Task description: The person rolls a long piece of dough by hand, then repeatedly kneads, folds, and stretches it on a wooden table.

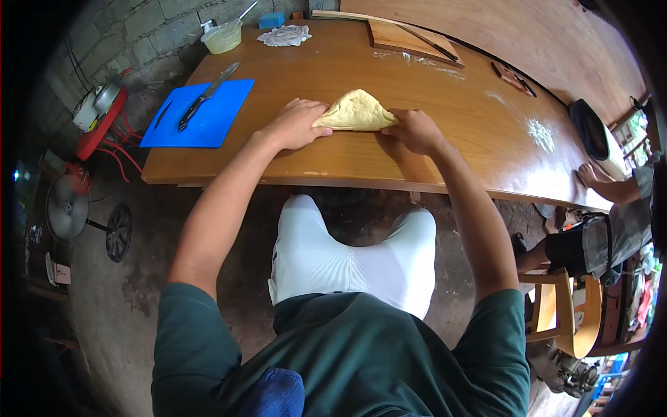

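Observation:
A pale yellow piece of dough [357, 111] is stretched between my two hands, low over the wooden table [299, 163] near its front edge. Its upper part bulges into a rounded peak, while the lower edge runs nearly straight. My left hand [300, 124] grips the dough's left end, with the thumb along the lower edge. At the other end, my right hand [415, 131] pinches the right corner. Some fingers of both hands are hidden behind the dough or under the palms.
Left on the table, a black-handled knife [208, 95] lies on a blue cutting board [235, 115]. Behind are a plastic tub [224, 39], a crumpled cloth [285, 35] and a wooden board [396, 39]. Flour [540, 135] is scattered at right, where another person's hand [589, 174] rests.

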Demonstrator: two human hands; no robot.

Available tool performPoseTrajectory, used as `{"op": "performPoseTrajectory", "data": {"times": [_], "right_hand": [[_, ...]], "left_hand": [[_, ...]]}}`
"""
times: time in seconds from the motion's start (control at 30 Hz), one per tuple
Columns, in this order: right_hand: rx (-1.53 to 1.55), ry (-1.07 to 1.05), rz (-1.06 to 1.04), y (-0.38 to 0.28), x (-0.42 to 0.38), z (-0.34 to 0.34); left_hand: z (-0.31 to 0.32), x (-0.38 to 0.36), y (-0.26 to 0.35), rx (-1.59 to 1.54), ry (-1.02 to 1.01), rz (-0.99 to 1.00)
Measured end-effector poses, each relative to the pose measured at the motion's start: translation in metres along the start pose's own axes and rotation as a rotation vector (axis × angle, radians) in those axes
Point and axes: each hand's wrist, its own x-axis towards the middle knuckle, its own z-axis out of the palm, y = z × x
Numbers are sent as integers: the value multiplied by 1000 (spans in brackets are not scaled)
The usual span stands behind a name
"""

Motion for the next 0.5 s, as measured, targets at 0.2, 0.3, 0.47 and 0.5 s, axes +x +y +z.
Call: {"op": "performPoseTrajectory", "data": {"times": [0.2,0.3,0.47,0.5], "right_hand": [[923,-216,79,-27,-36,-72],[1152,-277,191,-23,-39,-94],[692,-38,13,-30,-33,-144],[545,48,-38,-32,-29,-175]], "left_hand": [[-58,-11,7,-899,-4,-150],[-88,-25,31,-1262,-140,-337],[-136,11,20,-757,-59,-28],[-163,20,26,-564,124,95]]}}
